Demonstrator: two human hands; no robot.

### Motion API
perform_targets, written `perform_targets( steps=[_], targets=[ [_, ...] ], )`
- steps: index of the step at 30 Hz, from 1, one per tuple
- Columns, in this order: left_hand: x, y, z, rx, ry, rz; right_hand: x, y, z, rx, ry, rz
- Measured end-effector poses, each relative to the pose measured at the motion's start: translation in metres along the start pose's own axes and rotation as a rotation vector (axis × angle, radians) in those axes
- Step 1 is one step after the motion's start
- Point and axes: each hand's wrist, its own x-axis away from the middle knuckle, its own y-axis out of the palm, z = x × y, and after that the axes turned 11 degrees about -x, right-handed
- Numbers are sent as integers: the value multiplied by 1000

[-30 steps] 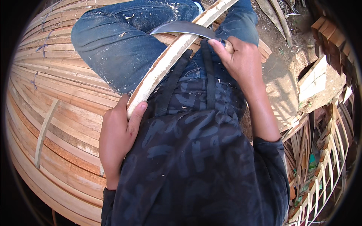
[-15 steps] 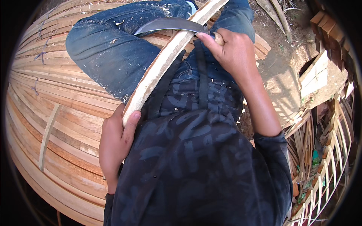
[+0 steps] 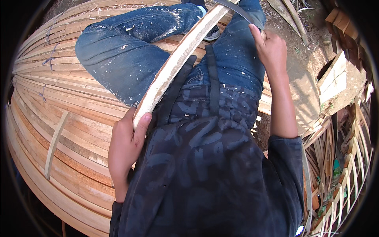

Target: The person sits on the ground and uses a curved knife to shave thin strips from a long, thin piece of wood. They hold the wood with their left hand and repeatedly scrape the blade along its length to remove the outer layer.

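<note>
A long pale strip of wood [image 3: 179, 59] with a brown edge slants across my lap, from near my waist up past the top edge of the view. My left hand [image 3: 128, 138] is closed round its near end, thumb lying on top. In my right hand [image 3: 272, 49] is a curved knife [image 3: 241, 11], its handle mostly hidden by my fingers. The dark blade crosses the strip close to the top of the view and looks to lie against it. Part of the blade's tip side is cut off by the frame's upper edge.
Long sawn wooden slats [image 3: 75, 142], some tied with string, spread under and left of my legs. A short thin batten [image 3: 55, 146] lies across them. On the right are a flat stone [image 3: 339, 89], stacked brown wood pieces [image 3: 347, 31] and a heap of thin split sticks [image 3: 339, 189].
My right hand has pushed the curved knife away from me along the strip, toward its far end. My left hand keeps its hold on the near end.
</note>
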Motion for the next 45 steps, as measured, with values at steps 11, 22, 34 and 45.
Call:
perform_targets(
  steps=[11,22,34,45],
  targets=[
    [12,21,0,72,24,49,-37,-11,37,114,127,1],
    [24,12,12,79,-60,25,-38,2,21,-52,-8,24],
    [29,7,18,17,-105,66,-40,0,12,1,-138,49],
    [32,4,11,13,-75,61,-21,-3,-17,-27,-205,-77]
  ],
)
